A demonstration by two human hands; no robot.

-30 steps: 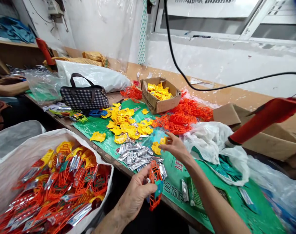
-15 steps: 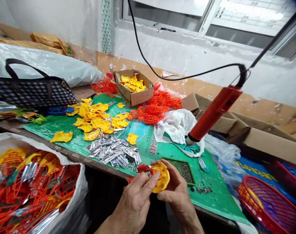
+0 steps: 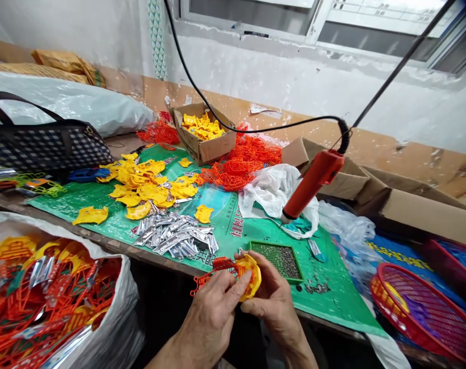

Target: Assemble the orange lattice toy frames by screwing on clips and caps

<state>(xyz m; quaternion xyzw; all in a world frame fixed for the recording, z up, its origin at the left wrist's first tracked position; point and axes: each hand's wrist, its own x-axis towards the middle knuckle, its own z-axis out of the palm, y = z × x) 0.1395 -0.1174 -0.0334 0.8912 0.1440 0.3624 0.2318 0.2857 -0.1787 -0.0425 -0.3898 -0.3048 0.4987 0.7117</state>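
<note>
My left hand (image 3: 213, 310) grips an orange lattice plastic part (image 3: 204, 279), its thumb and finger pressed on a curved yellow plastic piece (image 3: 252, 277). Around the far side of that yellow piece curl the fingers of my right hand (image 3: 273, 292), thumb below. The two parts touch; how they join is hidden by my fingers. Just beyond my hands is a green tray (image 3: 299, 262) of small dark screws. To its left lie a heap of silver metal strips (image 3: 175, 233) and a pile of yellow pieces (image 3: 141, 179).
A red electric screwdriver (image 3: 313, 184) hangs by its cord over a white plastic bag (image 3: 269, 184). An open sack (image 3: 127, 287) of orange and yellow assemblies stands at left. A cardboard box (image 3: 217, 148), orange parts (image 3: 238, 171), a checkered bag (image 3: 48, 146) and a red basket (image 3: 421, 312) surround the workspace.
My right hand has brought a yellow piece from the table to the orange part in my left hand. The view has swung right, showing the hanging screwdriver and red basket more fully.
</note>
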